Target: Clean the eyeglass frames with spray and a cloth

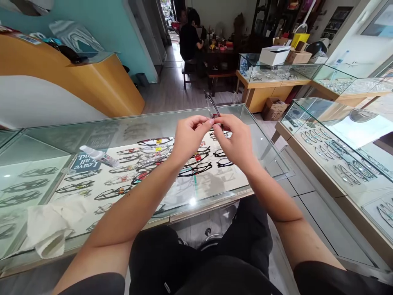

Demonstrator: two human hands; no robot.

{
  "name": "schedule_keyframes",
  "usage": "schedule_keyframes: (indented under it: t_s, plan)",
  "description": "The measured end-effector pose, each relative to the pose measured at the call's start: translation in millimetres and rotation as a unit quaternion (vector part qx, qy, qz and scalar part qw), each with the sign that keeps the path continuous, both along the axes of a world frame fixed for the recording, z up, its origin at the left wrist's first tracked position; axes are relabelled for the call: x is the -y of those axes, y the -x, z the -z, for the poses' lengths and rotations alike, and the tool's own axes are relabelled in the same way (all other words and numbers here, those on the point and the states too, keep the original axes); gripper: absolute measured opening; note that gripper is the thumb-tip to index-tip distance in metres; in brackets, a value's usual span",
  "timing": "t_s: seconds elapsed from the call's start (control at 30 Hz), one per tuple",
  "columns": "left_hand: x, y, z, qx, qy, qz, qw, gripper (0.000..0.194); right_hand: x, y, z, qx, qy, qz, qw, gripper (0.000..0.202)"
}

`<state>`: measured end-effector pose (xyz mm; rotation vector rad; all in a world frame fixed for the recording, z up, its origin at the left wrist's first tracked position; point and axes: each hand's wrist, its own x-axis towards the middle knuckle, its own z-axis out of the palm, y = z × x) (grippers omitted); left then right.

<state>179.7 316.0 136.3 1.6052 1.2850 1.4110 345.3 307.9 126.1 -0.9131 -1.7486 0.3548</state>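
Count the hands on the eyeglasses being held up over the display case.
2: the left hand and the right hand, fingertips meeting at the eyeglasses above the near display case.

Daylight glares through the doorway at upper center of your wide-angle frame, behind a dim back room, as a white ceiling-light reflection flares on your clear glass-topped display case (181,205).

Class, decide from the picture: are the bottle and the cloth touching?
Apart. The head view shows a stretch of glass counter between the bottle and the cloth.
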Motion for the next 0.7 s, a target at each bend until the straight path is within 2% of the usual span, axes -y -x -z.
schedule_keyframes:
  t_s: [0.1,0.2,0.3,0.4,0.47,0.53,0.7]
  plan:
    - [-13,-8,-9.5,-0.064,0.002,-0.012,0.998,0.023,-16,-27,-1.8,-0.040,0.034,-0.042,0.998,0.018]
    - [-30,-11,-24.3,-0.190,0.008,-0.003,0.982,0.022,-49,-57,3.4,-0.114,0.034,-0.025,0.993,0.025]
    - [-47,-13,-39.4,-0.351,0.024,0.032,0.936,0.024,-84,-83,20.9,-0.137,0.071,0.042,0.987,0.056]
    - [-61,-17,-48.5,-0.487,0.035,0.090,0.868,0.030,-109,-103,45.5,-0.115,0.178,0.096,0.973,0.067]
    - [-72,-20,-48.7,-0.547,0.054,0.135,0.824,0.034,-119,-113,60.5,-0.117,0.218,0.113,0.962,0.070]
    - [-82,-25,-43.9,-0.588,0.072,0.168,0.788,0.037,-126,-119,71.2,-0.136,0.222,0.132,0.956,0.070]
    - [-102,-40,-21.6,-0.644,0.066,0.194,0.737,0.035,-132,-121,76.6,-0.135,0.216,0.148,0.956,0.062]
